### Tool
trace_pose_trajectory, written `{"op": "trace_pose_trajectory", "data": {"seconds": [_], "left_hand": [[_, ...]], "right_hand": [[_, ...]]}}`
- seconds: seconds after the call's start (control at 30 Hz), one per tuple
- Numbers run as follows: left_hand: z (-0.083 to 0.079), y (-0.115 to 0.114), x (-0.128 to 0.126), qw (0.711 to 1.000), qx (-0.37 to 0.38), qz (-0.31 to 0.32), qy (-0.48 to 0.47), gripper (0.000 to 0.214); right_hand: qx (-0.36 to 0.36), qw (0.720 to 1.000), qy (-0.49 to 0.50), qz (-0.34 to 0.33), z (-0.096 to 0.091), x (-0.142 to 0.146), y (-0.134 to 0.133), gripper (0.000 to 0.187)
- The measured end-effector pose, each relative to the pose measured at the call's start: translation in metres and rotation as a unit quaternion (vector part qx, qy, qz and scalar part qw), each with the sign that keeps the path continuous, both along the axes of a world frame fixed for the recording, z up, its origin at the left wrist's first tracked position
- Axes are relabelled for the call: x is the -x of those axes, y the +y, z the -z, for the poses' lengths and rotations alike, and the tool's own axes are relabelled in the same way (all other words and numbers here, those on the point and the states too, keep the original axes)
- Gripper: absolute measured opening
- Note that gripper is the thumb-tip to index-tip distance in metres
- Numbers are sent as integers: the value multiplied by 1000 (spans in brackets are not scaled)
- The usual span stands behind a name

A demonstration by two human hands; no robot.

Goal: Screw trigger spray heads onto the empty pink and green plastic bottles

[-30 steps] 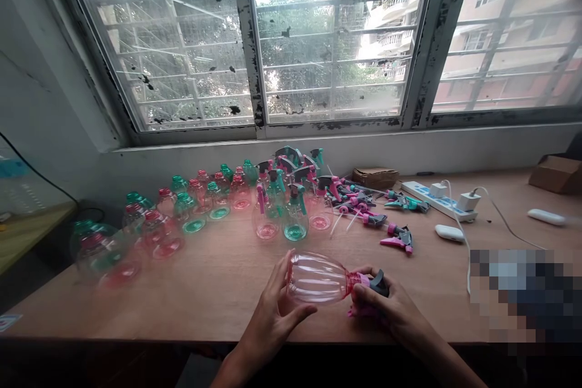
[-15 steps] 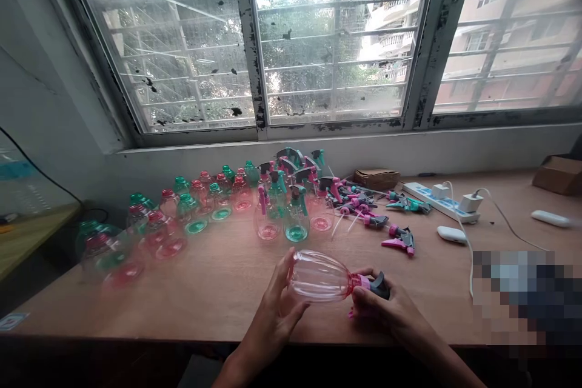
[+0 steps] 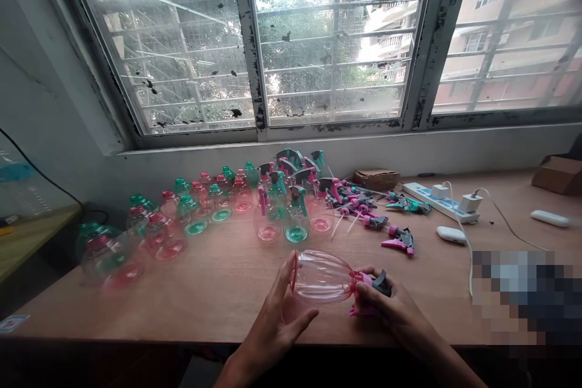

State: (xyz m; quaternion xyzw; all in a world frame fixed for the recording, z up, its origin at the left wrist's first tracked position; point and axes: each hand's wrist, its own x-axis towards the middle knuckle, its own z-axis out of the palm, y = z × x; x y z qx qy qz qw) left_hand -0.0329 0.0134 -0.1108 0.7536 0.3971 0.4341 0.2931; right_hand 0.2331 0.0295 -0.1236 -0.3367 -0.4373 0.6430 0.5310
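Note:
A clear pink spray bottle (image 3: 322, 277) lies on its side just above the wooden table (image 3: 218, 291), base to the left. My left hand (image 3: 277, 321) cups its base and underside with the fingers curled round it. Over at the neck, my right hand (image 3: 386, 309) is closed round the grey and pink trigger head (image 3: 378, 283) that sits on the bottle.
Several pink and green bottles (image 3: 191, 215) stand in rows at the left and centre. Loose trigger heads (image 3: 373, 212) lie heaped at centre right. A power strip (image 3: 439, 201) with chargers, a white case (image 3: 450, 233) and a cardboard box (image 3: 557, 174) are to the right.
The bottle has turned slightly in my hands, and my left fingers have shifted round its base. The trigger head stays in my right hand.

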Motion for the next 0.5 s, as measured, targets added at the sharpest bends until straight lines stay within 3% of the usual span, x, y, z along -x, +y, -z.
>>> {"op": "trace_pose_trajectory", "data": {"seconds": [0.17, 0.33, 0.5], "left_hand": [[0, 1, -1, 999, 31, -30, -7, 99], [1, 3, 1, 1000, -6, -10, 8, 83], [-3, -1, -1, 1000, 31, -6, -2, 107]], "right_hand": [[-9, 1000, 0, -16, 1, 1, 1, 40], [5, 1000, 9, -2, -3, 3, -1, 41], [0, 1000, 9, -9, -3, 4, -2, 40]]}}
